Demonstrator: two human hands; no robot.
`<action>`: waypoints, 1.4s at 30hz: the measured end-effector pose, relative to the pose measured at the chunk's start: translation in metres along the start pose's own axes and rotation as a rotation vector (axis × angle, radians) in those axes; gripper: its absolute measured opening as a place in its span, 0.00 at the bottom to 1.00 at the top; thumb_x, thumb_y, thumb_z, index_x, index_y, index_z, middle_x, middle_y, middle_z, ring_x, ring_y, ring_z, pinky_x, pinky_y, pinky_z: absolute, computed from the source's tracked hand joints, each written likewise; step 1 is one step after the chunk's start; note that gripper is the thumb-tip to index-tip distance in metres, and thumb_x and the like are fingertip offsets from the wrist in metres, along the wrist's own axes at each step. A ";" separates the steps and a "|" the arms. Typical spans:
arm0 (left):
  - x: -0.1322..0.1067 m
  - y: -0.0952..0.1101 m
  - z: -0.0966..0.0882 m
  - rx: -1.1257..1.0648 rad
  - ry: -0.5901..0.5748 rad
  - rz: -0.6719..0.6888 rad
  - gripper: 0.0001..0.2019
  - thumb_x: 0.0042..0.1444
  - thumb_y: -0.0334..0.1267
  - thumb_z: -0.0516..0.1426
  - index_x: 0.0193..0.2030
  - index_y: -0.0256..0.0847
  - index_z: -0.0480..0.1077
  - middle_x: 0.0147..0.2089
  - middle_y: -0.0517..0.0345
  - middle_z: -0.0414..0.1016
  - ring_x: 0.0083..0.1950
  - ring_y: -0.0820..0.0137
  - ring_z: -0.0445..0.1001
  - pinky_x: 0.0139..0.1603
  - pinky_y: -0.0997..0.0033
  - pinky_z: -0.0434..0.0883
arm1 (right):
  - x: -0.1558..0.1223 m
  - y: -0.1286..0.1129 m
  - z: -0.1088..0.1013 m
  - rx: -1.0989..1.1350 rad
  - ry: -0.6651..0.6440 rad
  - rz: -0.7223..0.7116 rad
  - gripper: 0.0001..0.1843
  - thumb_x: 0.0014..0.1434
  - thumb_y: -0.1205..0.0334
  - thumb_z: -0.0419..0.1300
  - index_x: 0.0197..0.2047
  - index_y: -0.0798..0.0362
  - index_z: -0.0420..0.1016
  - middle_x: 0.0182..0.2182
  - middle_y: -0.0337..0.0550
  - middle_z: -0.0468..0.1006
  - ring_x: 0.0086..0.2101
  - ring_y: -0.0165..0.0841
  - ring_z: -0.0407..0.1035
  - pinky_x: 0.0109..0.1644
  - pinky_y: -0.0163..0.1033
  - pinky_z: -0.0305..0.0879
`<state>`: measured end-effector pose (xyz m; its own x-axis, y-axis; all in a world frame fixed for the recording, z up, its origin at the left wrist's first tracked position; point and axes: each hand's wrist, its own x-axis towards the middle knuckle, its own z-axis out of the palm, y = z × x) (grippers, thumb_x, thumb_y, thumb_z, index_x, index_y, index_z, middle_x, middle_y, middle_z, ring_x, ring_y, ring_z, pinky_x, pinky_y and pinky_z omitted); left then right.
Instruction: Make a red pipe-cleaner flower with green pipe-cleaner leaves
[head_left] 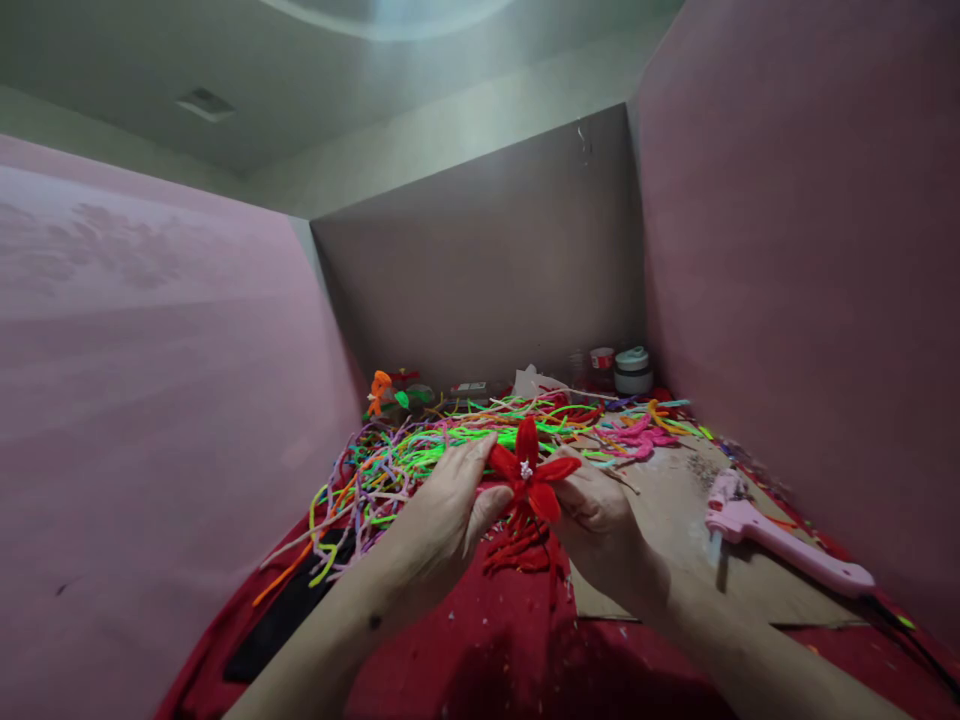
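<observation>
A red pipe-cleaner flower (530,472) with a small white centre is held up between both hands over a red cloth (480,650). My left hand (450,500) grips it from the left, fingers curled round its petals and stem. My right hand (596,505) pinches it from the right side. Loose red pipe-cleaner pieces (517,550) lie on the cloth just below the flower.
A heap of coloured pipe cleaners (420,450) spreads behind the hands. A pink glue gun (780,540) lies on a cardboard sheet (675,500) at the right. Small jars (632,370) and an orange figure (379,388) stand at the back. Pink walls close in on both sides.
</observation>
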<state>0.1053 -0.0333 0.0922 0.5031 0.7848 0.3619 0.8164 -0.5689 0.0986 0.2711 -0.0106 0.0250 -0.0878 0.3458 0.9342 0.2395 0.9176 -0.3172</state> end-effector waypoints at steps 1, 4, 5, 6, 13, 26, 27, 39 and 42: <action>-0.002 -0.001 0.000 -0.009 -0.005 -0.014 0.24 0.60 0.46 0.43 0.61 0.37 0.55 0.60 0.44 0.61 0.61 0.61 0.58 0.58 0.53 0.60 | 0.000 0.000 0.000 -0.001 -0.010 0.004 0.10 0.56 0.72 0.52 0.25 0.53 0.65 0.22 0.38 0.69 0.27 0.29 0.60 0.33 0.36 0.58; -0.006 -0.003 -0.014 -0.016 0.011 -0.036 0.25 0.58 0.48 0.46 0.59 0.37 0.57 0.59 0.43 0.62 0.60 0.58 0.59 0.57 0.50 0.60 | -0.001 0.000 -0.001 -0.003 -0.058 0.015 0.10 0.56 0.72 0.51 0.25 0.53 0.65 0.23 0.40 0.68 0.28 0.30 0.60 0.33 0.37 0.58; -0.006 -0.003 -0.021 -0.030 0.043 -0.028 0.25 0.58 0.48 0.47 0.59 0.38 0.58 0.59 0.44 0.62 0.60 0.58 0.60 0.57 0.51 0.61 | -0.002 0.000 -0.002 0.001 -0.077 0.016 0.09 0.56 0.72 0.51 0.26 0.53 0.65 0.24 0.40 0.68 0.28 0.30 0.60 0.33 0.37 0.58; -0.005 -0.001 -0.029 -0.062 0.073 -0.016 0.23 0.59 0.46 0.47 0.59 0.40 0.58 0.59 0.46 0.63 0.59 0.60 0.61 0.57 0.53 0.61 | -0.002 0.000 -0.002 0.008 -0.097 0.016 0.09 0.56 0.72 0.50 0.26 0.53 0.65 0.24 0.41 0.68 0.28 0.30 0.60 0.34 0.38 0.59; 0.030 0.011 -0.039 -0.595 -0.086 -0.202 0.10 0.53 0.41 0.54 0.34 0.37 0.70 0.29 0.57 0.74 0.28 0.73 0.73 0.30 0.74 0.70 | -0.002 -0.008 0.000 0.106 -0.185 -0.014 0.09 0.55 0.72 0.50 0.26 0.53 0.65 0.24 0.41 0.69 0.29 0.32 0.61 0.35 0.39 0.61; -0.003 0.018 -0.020 -0.253 0.470 0.189 0.07 0.54 0.31 0.55 0.39 0.43 0.71 0.35 0.59 0.70 0.36 0.75 0.67 0.36 0.74 0.66 | -0.001 -0.002 -0.001 0.061 -0.097 0.076 0.08 0.56 0.70 0.52 0.27 0.53 0.68 0.24 0.40 0.70 0.27 0.31 0.63 0.34 0.38 0.61; -0.009 0.020 -0.014 -0.186 0.446 0.272 0.12 0.53 0.30 0.56 0.45 0.43 0.69 0.37 0.58 0.69 0.38 0.73 0.66 0.37 0.72 0.66 | -0.001 -0.001 0.000 0.062 -0.088 0.079 0.08 0.56 0.70 0.52 0.27 0.53 0.67 0.23 0.39 0.70 0.27 0.30 0.63 0.34 0.38 0.61; -0.020 0.010 0.016 0.042 0.549 0.325 0.20 0.54 0.24 0.51 0.52 0.45 0.62 0.46 0.54 0.68 0.48 0.65 0.64 0.51 0.60 0.62 | 0.006 0.001 0.001 0.534 -0.046 0.592 0.07 0.52 0.64 0.58 0.26 0.53 0.77 0.23 0.40 0.75 0.26 0.30 0.64 0.31 0.37 0.62; -0.017 0.012 0.020 -0.227 0.604 -0.052 0.08 0.56 0.30 0.51 0.43 0.43 0.63 0.39 0.57 0.68 0.42 0.69 0.68 0.43 0.67 0.67 | 0.008 0.005 0.004 0.752 0.067 0.839 0.08 0.47 0.58 0.63 0.25 0.54 0.77 0.21 0.39 0.74 0.23 0.28 0.63 0.26 0.35 0.59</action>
<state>0.1125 -0.0485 0.0683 0.1628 0.5737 0.8028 0.7219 -0.6239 0.2995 0.2678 -0.0022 0.0304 -0.1156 0.9181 0.3790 -0.4465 0.2928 -0.8455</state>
